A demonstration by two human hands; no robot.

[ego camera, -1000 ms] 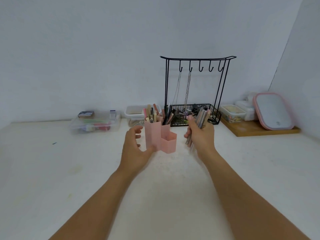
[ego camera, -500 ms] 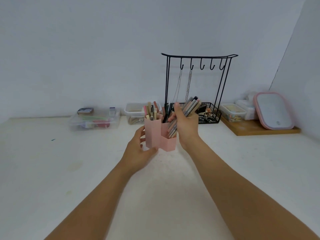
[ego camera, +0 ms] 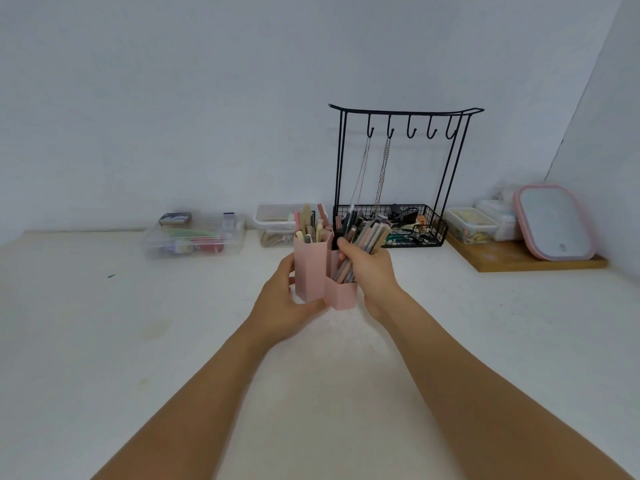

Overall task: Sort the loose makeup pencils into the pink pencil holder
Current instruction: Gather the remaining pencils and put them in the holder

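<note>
several pencils (ego camera: 363, 244) in right fingers (ego camera: 349, 249), over holder (ego camera: 341, 294)

Plain pale walls (ego camera: 173, 98), white countertop (ego camera: 104, 341)

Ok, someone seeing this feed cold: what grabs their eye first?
Dead centre, the pink hexagonal plastic pencil holder, steadied by the left hand while the right hand grips a bundle of grey and pink makeup pencils, their lower ends in its short front compartment. Behind it stands the black wire jewellery stand with two chains hanging from its hooks.
</note>
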